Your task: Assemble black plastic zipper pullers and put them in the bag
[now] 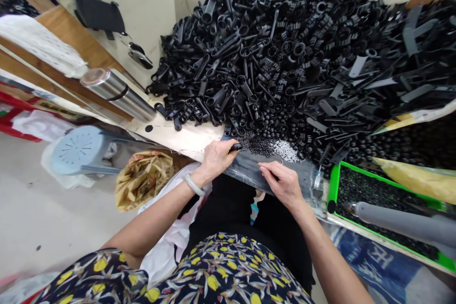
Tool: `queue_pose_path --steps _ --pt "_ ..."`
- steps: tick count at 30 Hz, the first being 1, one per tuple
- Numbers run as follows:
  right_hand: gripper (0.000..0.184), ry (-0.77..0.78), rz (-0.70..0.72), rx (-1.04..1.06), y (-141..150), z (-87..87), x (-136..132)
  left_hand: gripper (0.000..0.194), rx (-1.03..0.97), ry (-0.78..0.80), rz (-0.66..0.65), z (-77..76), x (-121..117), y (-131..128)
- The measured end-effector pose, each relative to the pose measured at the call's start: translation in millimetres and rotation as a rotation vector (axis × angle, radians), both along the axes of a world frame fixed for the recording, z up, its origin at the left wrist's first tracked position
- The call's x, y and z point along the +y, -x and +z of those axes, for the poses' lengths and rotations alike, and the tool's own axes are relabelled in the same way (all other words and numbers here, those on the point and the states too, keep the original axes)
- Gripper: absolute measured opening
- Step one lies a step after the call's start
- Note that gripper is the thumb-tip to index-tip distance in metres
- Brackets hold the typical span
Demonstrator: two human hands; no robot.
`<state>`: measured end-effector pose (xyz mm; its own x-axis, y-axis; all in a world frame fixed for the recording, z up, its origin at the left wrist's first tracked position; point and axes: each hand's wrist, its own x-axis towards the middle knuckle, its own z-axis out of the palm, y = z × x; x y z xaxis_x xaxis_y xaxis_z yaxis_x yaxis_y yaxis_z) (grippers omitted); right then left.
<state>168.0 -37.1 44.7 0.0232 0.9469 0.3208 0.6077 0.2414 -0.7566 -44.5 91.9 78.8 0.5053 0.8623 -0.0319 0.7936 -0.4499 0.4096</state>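
My left hand (218, 156), with a pale bangle at the wrist, is closed around a small black plastic part (235, 147) whose rounded end pokes out past the thumb. To its right, my right hand (281, 179) hovers over the dark work mat (245, 165) with thumb and index finger pinched together. Whatever may be between those fingertips is too small to make out. Just beyond the right hand lies a little heap of silver pins (286, 151). Tiny black pieces (261, 146) are spread beside the pins, between the two hands.
A large pile of black plastic parts (249, 57) covers the table's back. At left stands a steel thermos (117, 92); below are a brown paper bag (142, 178) and a blue stool (76, 149). A green-rimmed tray (333, 185) and a grey cylindrical tool (395, 216) are at right.
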Motion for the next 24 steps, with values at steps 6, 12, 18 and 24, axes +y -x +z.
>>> queue_pose_path --steps 6,12,18,24 --pt "0.021 -0.005 0.001 0.003 -1 -1.1 -1 0.017 0.054 0.000 -0.053 -2.9 0 0" --pt "0.019 -0.024 0.005 -0.012 0 -2.8 0 0.019 -0.141 0.041 -0.008 -9.7 -3 20" --pt "0.021 -0.033 -0.078 -0.083 -5 3.0 -11 0.026 -0.678 0.513 0.222 4.8 -24 16" --pt "0.019 0.040 -0.385 -0.200 -20 14.8 -14 0.029 -1.024 0.854 0.325 11.9 -52 -6"
